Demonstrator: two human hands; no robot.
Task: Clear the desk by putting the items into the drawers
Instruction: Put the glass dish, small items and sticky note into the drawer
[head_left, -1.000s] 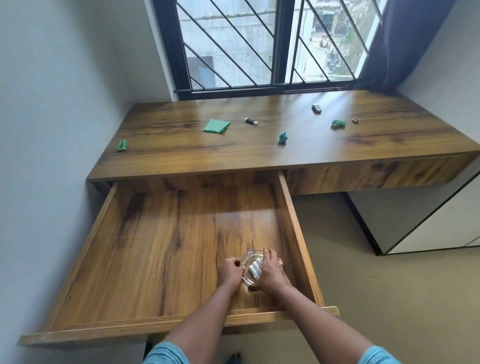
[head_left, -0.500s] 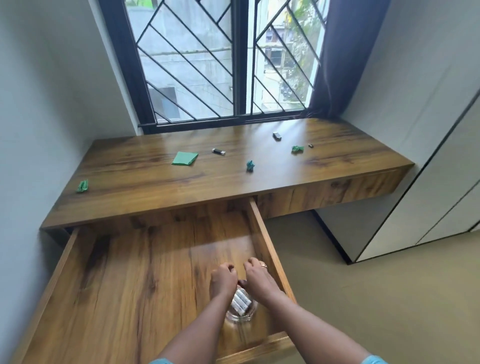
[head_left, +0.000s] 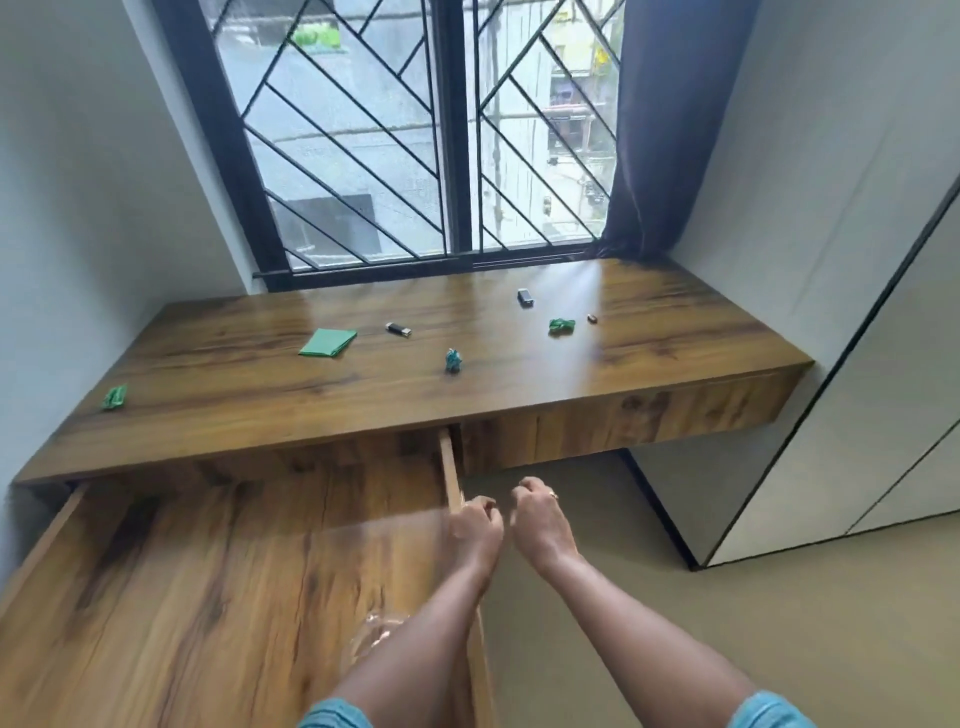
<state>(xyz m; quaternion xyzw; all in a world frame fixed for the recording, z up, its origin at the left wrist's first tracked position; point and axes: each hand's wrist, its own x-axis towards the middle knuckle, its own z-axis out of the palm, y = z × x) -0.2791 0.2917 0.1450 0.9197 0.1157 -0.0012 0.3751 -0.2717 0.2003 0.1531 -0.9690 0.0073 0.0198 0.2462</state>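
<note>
Head view, looking down over a wooden desk under a barred window (head_left: 447, 130). The person's two forearms are reaching forward. The left hand (head_left: 475, 525) is hovering over the right wall of an open drawer (head_left: 208, 571), and the right hand (head_left: 540, 519) is hovering just beside it, over the floor. Each hand's grip is narrow, with the fingers curling inward and nothing showing inside them.

A clear glass dish (head_left: 374, 636) is sitting in the drawer near its front right corner, partly hidden behind the left forearm.

The remaining items are lying well apart on the surface (head_left: 260, 405). These are a folded green paper (head_left: 328, 343), a small black stick with a metal end (head_left: 398, 329), three crumpled green paper wads at the left edge (head_left: 115, 397), the middle (head_left: 453, 360) and the right (head_left: 561, 326), a small dark gadget (head_left: 525, 298) near the window, and a tiny brown object (head_left: 592, 318), too small to identify.

The paper pieces are probably going to feel very light and soft, so a gentle fingertip pinch should be enough. The folded sheet is lying flat and is likely easiest to lift by a corner. The stick and the gadget look stiff and smooth, so pinching them across their long sides should work. The glass dish looks breakable.
</note>
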